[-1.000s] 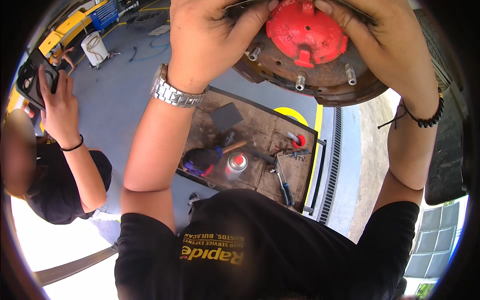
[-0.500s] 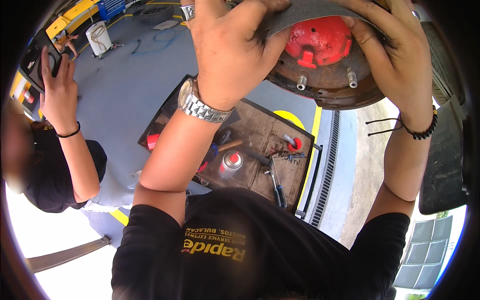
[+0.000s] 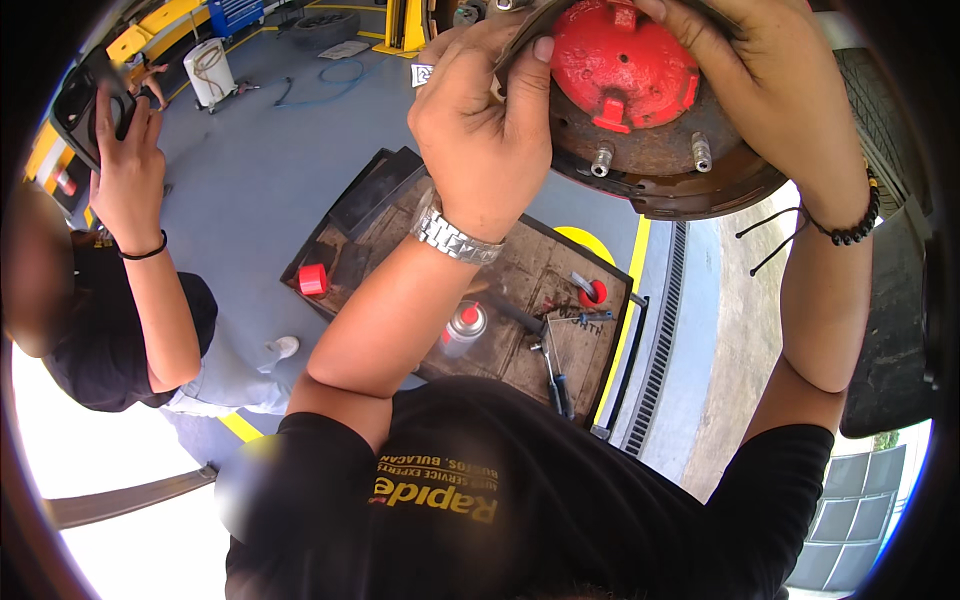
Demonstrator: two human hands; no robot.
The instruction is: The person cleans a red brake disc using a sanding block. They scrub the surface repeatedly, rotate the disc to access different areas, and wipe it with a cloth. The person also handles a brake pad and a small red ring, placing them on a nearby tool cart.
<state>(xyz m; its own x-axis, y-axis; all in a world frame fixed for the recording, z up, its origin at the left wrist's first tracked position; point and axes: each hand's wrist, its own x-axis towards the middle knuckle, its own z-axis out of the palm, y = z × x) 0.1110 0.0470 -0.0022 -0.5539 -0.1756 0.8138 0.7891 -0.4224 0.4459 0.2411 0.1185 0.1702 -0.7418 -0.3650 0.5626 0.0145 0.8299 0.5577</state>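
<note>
Near the top of the head view is a wheel hub with a bright red centre (image 3: 625, 70), metal studs (image 3: 601, 160) and a dark, rusty round plate (image 3: 668, 195) behind it. Left of the red centre my left hand (image 3: 482, 140) pinches a thin, curved dark strip (image 3: 522, 32); whether it is sandpaper or a brake lining I cannot make out. My right hand (image 3: 795, 95) curls in from the upper right, its thumb by the red rim. Its fingers look closed on the strip's other end, mostly cut off by the frame's top.
Below stands a brown-topped cart (image 3: 510, 255) with a spray can (image 3: 463, 325), a red cap (image 3: 312, 279), a ratchet (image 3: 550, 355) and a red-rimmed cup (image 3: 592, 292). At left, another person holds up a phone (image 3: 90, 115). A black mudflap (image 3: 885, 330) hangs at right.
My left hand has moved right and down, turning its thumb upward. The strip, earlier arched across the hub's top with its grey face showing, now shows mainly its edge at left. The cart's left part shows more.
</note>
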